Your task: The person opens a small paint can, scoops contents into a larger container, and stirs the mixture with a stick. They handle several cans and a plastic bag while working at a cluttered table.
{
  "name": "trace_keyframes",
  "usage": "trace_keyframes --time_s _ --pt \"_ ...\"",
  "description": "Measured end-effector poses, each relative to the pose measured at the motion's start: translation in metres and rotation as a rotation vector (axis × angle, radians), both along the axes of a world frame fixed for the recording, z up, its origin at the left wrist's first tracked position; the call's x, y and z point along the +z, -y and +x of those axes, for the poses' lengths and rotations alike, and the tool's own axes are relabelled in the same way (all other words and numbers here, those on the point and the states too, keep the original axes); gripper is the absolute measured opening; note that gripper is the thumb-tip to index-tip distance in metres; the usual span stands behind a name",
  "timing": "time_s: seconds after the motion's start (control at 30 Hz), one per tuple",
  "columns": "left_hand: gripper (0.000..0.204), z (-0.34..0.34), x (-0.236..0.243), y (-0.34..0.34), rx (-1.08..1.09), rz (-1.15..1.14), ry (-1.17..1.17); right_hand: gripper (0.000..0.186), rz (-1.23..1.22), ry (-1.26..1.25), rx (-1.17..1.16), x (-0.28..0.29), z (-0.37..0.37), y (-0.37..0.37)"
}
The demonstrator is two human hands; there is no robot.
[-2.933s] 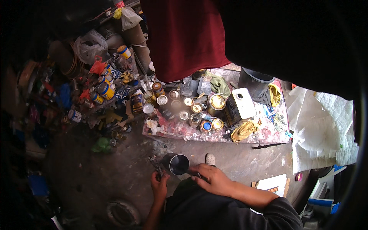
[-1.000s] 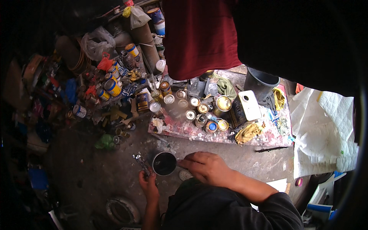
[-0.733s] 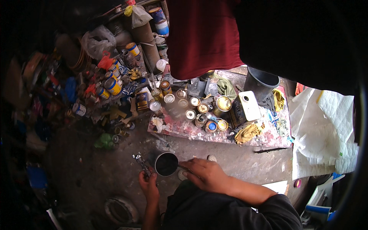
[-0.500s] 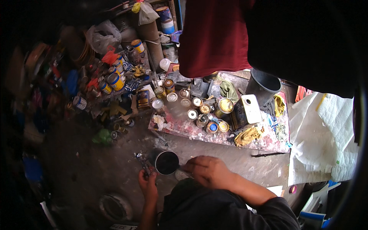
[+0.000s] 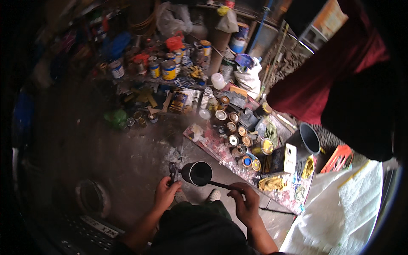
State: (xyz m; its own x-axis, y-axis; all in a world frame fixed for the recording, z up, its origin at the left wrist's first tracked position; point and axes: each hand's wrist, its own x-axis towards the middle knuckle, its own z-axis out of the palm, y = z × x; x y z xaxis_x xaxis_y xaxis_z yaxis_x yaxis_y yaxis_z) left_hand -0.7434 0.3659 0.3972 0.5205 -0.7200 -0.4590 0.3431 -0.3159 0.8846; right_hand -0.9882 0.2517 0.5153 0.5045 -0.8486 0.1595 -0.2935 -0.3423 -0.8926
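Note:
My left hand (image 5: 165,192) is closed round the grip of a paint spray gun (image 5: 173,171). A round dark cup (image 5: 184,173) with a pale rim sits beside the gun's body and appears joined to it; its inside looks dark. My right hand (image 5: 245,203) pinches a thin dark stick (image 5: 221,185), whose far end reaches the right rim of the cup. Whether the stick dips into any liquid cannot be made out. Both hands are in front of my body, above the floor.
A paint-stained low table (image 5: 204,140) on the right bears several open cans, a rectangular tin (image 5: 278,160), a black bucket (image 5: 307,140) and yellow rags (image 5: 272,183). More cans (image 5: 168,70) crowd the far shelf. A tyre (image 5: 92,197) lies left; dark red cloth (image 5: 304,91) hangs at right.
My view has turned, so the table appears farther right. My right hand has drawn back from beside the cup, and the stick now shows between it and the rim. The left hand keeps its hold.

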Motion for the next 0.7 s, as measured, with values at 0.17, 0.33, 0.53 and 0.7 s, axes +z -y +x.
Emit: trace_keyframes --time_s 0.17,0.33,0.53,0.7 --pt "0.035 0.033 -0.028 -0.022 -0.101 0.070 -0.217 0.015 -0.115 0.055 -0.024 0.031 0.010 -0.010" --pt "0.037 0.047 -0.041 -0.028 -0.142 0.064 -0.365 0.012 -0.150 0.061 -0.042 0.052 0.025 -0.017" --pt "0.037 0.057 -0.037 -0.025 -0.179 0.066 -0.393 0.012 -0.204 0.067 -0.057 0.060 0.036 -0.022" --pt "0.034 0.061 -0.039 -0.018 -0.213 0.046 -0.351 0.013 -0.312 0.011 0.008 0.038 0.038 -0.015"
